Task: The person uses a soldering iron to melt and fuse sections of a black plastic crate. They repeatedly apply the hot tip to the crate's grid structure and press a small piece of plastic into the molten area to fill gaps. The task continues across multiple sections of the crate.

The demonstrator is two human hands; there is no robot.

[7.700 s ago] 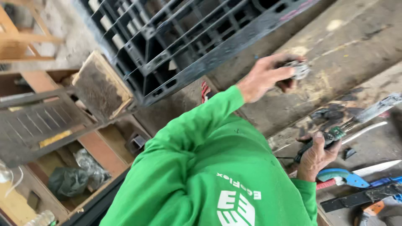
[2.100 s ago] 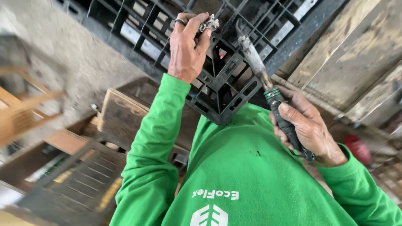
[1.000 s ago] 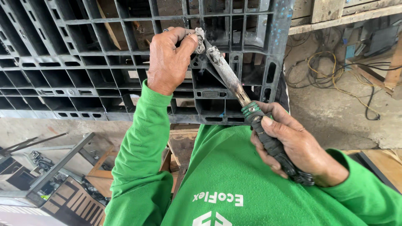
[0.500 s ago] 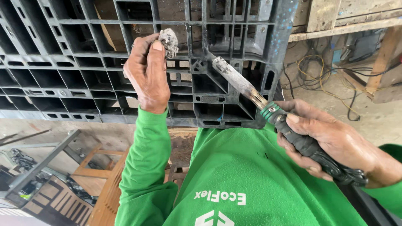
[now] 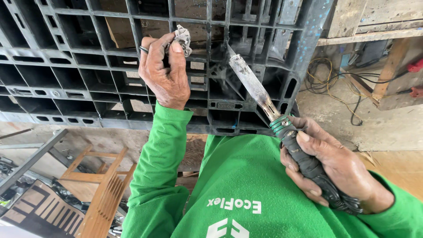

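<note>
A black plastic pallet [image 5: 79, 66] stands on edge in front of me, its open grid cells facing me. My left hand [image 5: 164, 72], a ring on one finger, is raised against the grid and pinches a small crumpled grey scrap [image 5: 183, 37] between thumb and fingertips. My right hand [image 5: 328, 165] grips the black handle of a long tool with a flat, dirty metal blade [image 5: 249, 81]. The blade slants up to the left, and its tip rests on a pallet rib just right of the scrap. Both sleeves are green.
A wooden chair frame [image 5: 103, 194] lies at lower left beside a metal bar [image 5: 33, 161]. Tangled cables [image 5: 339, 86] lie on the concrete floor at right, under a wooden shelf [image 5: 374, 33]. Red items [image 5: 414, 66] sit at the far right edge.
My left hand has carried the scrap to the left, off the blade's tip. The blade now points at the pallet rib, and my right hand has drawn back lower right.
</note>
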